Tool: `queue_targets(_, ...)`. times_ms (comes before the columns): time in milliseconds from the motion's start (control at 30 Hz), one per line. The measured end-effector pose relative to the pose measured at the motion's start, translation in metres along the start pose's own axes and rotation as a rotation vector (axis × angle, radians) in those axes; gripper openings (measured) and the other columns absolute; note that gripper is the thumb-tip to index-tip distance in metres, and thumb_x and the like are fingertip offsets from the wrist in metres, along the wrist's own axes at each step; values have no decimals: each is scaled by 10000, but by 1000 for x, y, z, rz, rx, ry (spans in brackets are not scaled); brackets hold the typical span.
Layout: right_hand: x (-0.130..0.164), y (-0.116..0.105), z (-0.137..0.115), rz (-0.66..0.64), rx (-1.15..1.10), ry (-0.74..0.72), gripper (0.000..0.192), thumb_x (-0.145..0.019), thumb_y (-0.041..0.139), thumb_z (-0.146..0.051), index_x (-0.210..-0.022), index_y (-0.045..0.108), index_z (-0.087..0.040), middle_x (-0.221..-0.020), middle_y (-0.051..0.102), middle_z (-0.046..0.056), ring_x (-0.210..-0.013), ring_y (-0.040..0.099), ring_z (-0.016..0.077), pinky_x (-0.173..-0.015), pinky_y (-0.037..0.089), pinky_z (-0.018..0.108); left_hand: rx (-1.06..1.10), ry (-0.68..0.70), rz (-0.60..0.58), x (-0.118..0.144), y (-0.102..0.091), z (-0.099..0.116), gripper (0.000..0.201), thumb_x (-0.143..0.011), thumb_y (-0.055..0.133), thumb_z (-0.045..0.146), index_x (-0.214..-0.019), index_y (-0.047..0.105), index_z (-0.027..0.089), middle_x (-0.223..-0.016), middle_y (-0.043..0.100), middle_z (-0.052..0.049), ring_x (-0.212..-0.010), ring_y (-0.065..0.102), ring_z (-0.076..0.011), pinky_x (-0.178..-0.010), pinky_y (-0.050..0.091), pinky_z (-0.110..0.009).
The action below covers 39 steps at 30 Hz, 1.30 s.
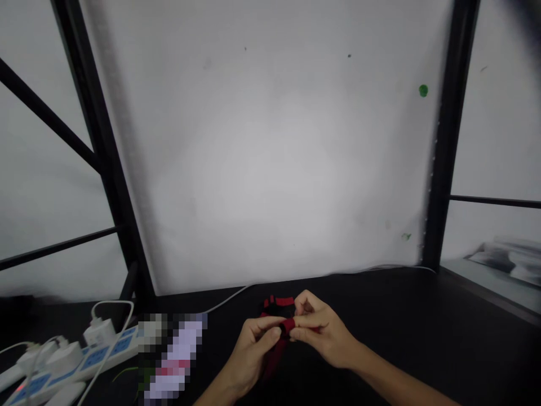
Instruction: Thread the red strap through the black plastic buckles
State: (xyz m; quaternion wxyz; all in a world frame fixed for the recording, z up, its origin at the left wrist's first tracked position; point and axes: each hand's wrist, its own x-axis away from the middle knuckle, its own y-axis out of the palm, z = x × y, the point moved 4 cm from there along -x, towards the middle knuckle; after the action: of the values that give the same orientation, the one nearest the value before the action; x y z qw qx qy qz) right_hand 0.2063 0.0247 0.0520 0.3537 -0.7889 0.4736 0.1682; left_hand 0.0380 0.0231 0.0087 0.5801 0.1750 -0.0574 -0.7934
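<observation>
A red fabric strap (pixel 288 325) with black parts is held up between my hands over the black tabletop. My left hand (pixel 252 354) pinches it from the left, thumb and fingertips at a black piece on the strap. From the right, my right hand (pixel 327 331) grips the red webbing between thumb and fingers. Just beyond the fingertips is a black buckle (pixel 274 308) with a further length of red strap beside it. More dark red strap hangs below my left hand. The fingers hide part of the strap.
At the lower left lies a white power strip (pixel 105 354) with several white plugs and cables. Beside it is a blurred-out pale purple item (pixel 180 352). A thin cable (pixel 230 296) runs along the back of the black table (pixel 380 304). Black frame posts (pixel 450 141) flank a white panel (pixel 274 141).
</observation>
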Motion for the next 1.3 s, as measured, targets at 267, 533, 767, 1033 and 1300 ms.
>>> queue_targets(267, -4, 10, 26, 3, -291, 353, 347, -841, 660, -496, -828, 724, -155, -677, 597, 12, -580, 516, 104, -565, 405, 235, -280, 293, 12, -6, -8, 22, 345, -649, 849, 202, -977, 742, 204, -1045, 687, -67, -958, 673, -241, -852, 536, -334)
queue_targets(533, 5, 29, 38, -33, -426, 581, 430, -782, 679, -574, -727, 563, -163, -551, 483, -64, -420, 376, 48, -408, 287, 175, -1027, 470, 49, 1, -3, 24, 394, -758, 730, 176, -1130, 688, 300, -1174, 692, -84, -1140, 606, -309, -1039, 361, -560)
queue_targets(767, 0, 2, 46, -43, -237, 500, 403, -840, 609, -565, -754, 521, -181, -555, 418, -83, -445, 354, 64, -431, 267, 201, -1048, 458, 141, 0, -5, 27, 328, -787, 714, 223, -1105, 668, 294, -1195, 691, -64, -1129, 615, -287, -994, 416, -512)
queue_targets(1033, -4, -6, 49, -17, -213, 391, 253, -820, 681, -398, -924, 677, -167, -813, 660, 15, -721, 570, 140, -681, 443, 253, -1286, 606, 30, 1, 6, 26, 411, -772, 628, 111, -1150, 631, 272, -1060, 711, -40, -1084, 575, -273, -902, 410, -439)
queue_targets(1300, -18, -35, 81, 79, 212, 508, 148, -785, 646, -278, -825, 718, -155, -776, 735, 39, -708, 639, 163, -641, 461, 236, -1373, 389, 39, -39, -4, 19, 435, -706, 681, 114, -1118, 621, 240, -1016, 696, -37, -1018, 577, -260, -905, 356, -420)
